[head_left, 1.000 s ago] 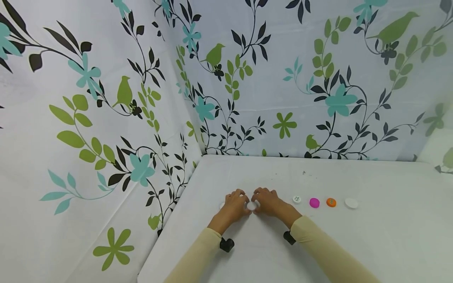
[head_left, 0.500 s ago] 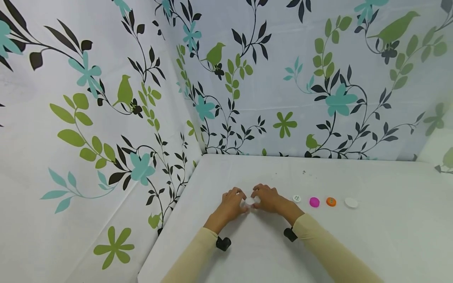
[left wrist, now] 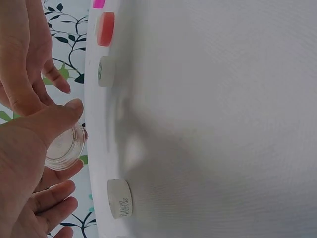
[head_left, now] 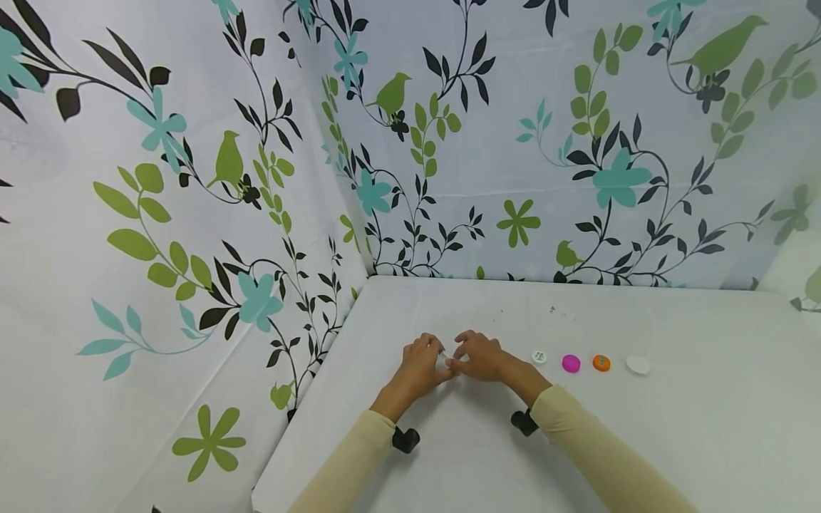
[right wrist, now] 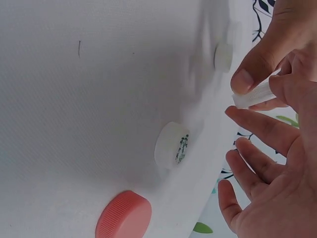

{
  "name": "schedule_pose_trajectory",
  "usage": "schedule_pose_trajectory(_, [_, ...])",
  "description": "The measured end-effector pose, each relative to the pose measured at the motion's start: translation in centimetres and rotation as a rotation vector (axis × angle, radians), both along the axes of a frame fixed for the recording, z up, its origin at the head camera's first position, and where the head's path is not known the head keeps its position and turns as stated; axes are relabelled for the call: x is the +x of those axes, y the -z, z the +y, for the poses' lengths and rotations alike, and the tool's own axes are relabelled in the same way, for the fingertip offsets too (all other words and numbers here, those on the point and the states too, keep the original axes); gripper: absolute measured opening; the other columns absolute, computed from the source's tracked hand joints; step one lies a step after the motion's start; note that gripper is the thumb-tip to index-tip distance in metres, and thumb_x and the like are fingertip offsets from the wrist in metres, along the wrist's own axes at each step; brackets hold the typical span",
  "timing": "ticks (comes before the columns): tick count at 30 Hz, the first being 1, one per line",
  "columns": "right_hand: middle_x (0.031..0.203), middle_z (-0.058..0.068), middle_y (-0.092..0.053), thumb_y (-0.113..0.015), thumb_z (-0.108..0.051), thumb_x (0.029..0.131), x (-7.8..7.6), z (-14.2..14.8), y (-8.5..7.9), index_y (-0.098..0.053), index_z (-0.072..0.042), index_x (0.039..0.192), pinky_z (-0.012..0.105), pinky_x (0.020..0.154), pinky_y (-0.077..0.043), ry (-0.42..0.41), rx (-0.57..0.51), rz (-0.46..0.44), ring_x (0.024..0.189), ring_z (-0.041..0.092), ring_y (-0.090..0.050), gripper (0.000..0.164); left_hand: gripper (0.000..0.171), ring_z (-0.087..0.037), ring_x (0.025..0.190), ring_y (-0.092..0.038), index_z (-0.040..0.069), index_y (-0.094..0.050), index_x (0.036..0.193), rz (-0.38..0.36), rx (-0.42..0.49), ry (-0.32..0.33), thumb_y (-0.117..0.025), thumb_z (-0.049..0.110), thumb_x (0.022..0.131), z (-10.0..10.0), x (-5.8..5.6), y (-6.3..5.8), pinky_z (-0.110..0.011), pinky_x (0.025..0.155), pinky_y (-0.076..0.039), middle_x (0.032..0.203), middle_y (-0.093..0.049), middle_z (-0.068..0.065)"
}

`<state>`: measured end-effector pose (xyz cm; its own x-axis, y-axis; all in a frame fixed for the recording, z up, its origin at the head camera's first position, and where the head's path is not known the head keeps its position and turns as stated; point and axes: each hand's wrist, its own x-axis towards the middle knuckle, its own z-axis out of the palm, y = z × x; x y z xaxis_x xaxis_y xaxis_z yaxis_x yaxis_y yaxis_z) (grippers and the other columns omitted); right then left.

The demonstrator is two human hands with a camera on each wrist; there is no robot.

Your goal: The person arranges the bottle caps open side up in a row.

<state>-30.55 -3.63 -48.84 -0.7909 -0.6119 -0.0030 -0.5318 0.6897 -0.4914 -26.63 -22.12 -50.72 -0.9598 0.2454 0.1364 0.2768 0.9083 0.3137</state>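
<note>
In the left wrist view, a clear, shallow plastic cap (left wrist: 67, 148) is held off the table between the thumb and fingers of my left hand (left wrist: 29, 158). My right hand (head_left: 482, 358) comes in from the other side, its thumb against the cap and its other fingers spread fairly straight. The right wrist view shows the ridged side of that cap (right wrist: 253, 94), with the right index fingertip close to its edge; whether it touches, I cannot tell. Below the left hand, a white cap with printed figures (left wrist: 120, 199) stands on the table; the head view hides it.
Right of my hands, a row of caps lies on the white table (head_left: 641, 442): white with a dark print (head_left: 539, 358), magenta (head_left: 571, 363), orange (head_left: 601, 363) and plain white (head_left: 638, 365). A leaf-patterned curtain (head_left: 513, 142) hangs behind and to the left.
The clear cap has turned in the left hand and shows less of its face. My right thumb has reached left to the cap. The row of caps has stayed put.
</note>
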Motion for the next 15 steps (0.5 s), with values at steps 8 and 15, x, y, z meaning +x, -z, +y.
schedule_pose_trajectory(8, [0.145, 0.016, -0.060, -0.064, -0.033, 0.105, 0.12, 0.01, 0.57, -0.080, -0.004, 0.116, 0.073, 0.105, -0.040, 0.008, -0.024, -0.008, 0.138, 0.038, -0.054, 0.035, 0.037, -0.027, 0.116, -0.057, 0.007, -0.064, 0.115, 0.001, -0.004, -0.001, -0.080, 0.032, 0.093, -0.12, 0.09, 0.48, -0.052, 0.108, -0.041, 0.125, -0.057, -0.008])
schedule_pose_trajectory(15, [0.145, 0.017, -0.058, -0.067, -0.024, 0.105, 0.12, 0.16, 0.74, -0.068, -0.011, 0.138, 0.068, 0.100, -0.046, -0.038, -0.033, 0.076, 0.136, 0.039, -0.055, 0.035, 0.040, -0.029, 0.124, -0.056, 0.008, -0.063, 0.119, 0.001, -0.007, -0.010, -0.080, 0.033, 0.094, -0.43, 0.28, 0.51, -0.053, 0.109, -0.040, 0.129, -0.055, -0.009])
